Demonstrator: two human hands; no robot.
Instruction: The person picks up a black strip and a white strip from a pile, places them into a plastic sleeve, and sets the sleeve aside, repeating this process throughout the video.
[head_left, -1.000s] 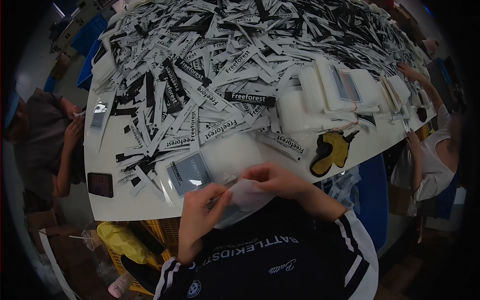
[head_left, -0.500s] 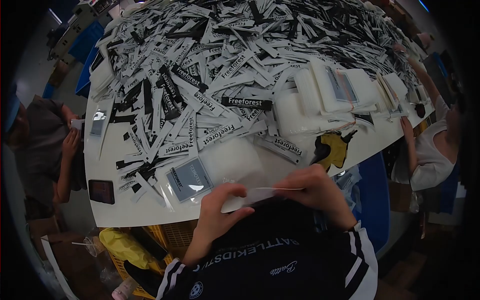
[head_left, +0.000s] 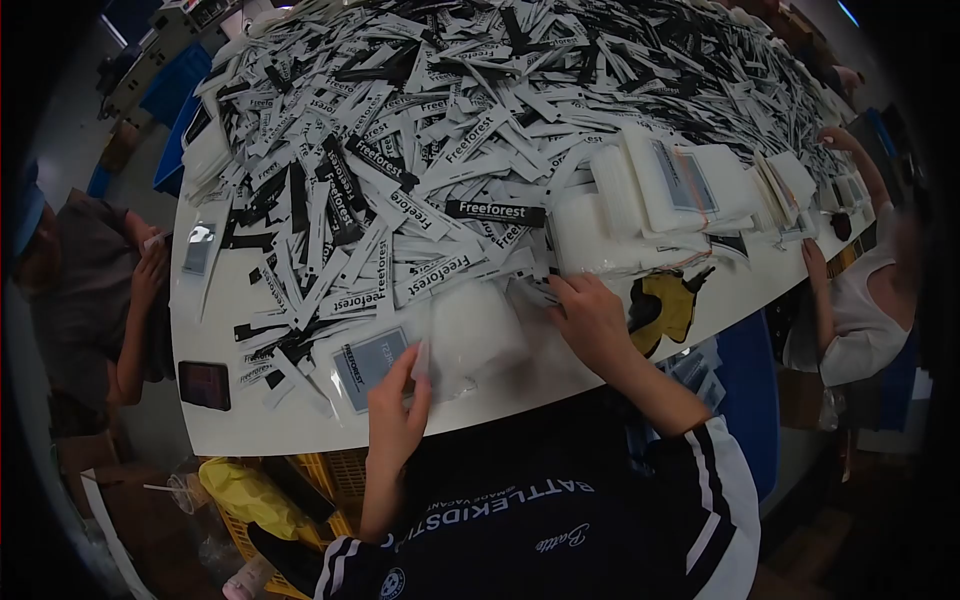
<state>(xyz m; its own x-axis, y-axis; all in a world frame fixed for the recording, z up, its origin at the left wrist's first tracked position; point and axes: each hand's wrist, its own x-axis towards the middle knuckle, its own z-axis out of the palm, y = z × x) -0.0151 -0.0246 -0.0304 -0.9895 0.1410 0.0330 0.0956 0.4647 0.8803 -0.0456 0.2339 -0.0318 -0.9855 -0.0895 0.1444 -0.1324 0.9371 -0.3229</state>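
Both hands [head_left: 398, 405] [head_left: 590, 318] outstretched, apart.

A yellow and black cloth glove [head_left: 668, 305] lies at the white surface [head_left: 250, 420] edge. A dark flat phone [head_left: 204, 384] lies near the corner. A co-worker's hand [head_left: 152, 272] holds a small packet.

Your single head camera looks steeply down and forward at the white surface [head_left: 300, 420], close over its near edge.

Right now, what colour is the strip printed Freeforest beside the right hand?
White with black lettering; the strip shows best in the head view.
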